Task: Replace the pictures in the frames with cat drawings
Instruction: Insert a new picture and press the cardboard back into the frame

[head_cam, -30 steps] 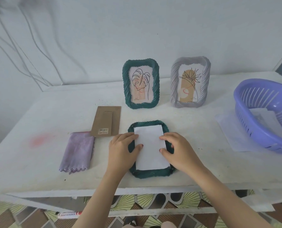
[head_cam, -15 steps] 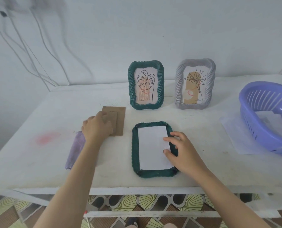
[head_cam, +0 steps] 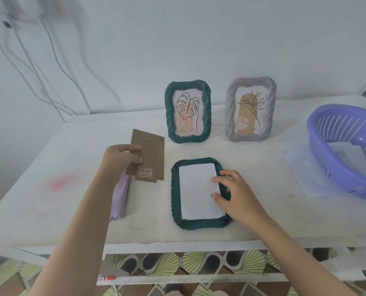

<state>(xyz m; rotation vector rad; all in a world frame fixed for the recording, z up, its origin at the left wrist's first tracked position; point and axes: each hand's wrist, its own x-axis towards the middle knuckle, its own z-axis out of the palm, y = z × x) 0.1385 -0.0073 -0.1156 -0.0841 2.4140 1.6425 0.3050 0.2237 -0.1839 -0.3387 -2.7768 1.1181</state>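
Head view.

- Face-down green frame point(head_cam: 175, 199) lies flat near the front edge of the surface point(head_cam: 71, 210), about mid-width. A white sheet point(head_cam: 199, 191) sits in its recess, blank side up; I cannot tell whether the hidden face carries a cat drawing.
- Right grip point(head_cam: 237, 193): fingers laid fairly straight across the sheet's right margin and the frame's right rim, pressing, not curled round anything.
- Left grip point(head_cam: 122, 161): pinches the brown backing board point(head_cam: 150, 159) at its left edge, thumb on top. The board is tilted and looks lifted clear of the surface, left of the frame and above the purple cloth point(head_cam: 120, 197).
- Standing green frame point(head_cam: 169, 112) and grey frame point(head_cam: 229, 107) stand upright toward the back edge, both showing plant prints, so judged not yet done.
- Basket point(head_cam: 344, 159) at the right edge.

Risks, judged:
1. The sheet is loose. If the right grip lifts before the board covers it, the sheet may skew or slide, and the drawing ends up crooked.
2. The board is held by one edge only. It may twist and catch the frame rim instead of dropping into the recess, or crease the sheet's corner.
3. The board's stand flap could go in reversed or upside down.
4. The frame sits close to the front edge, and a hard push could nudge it off.
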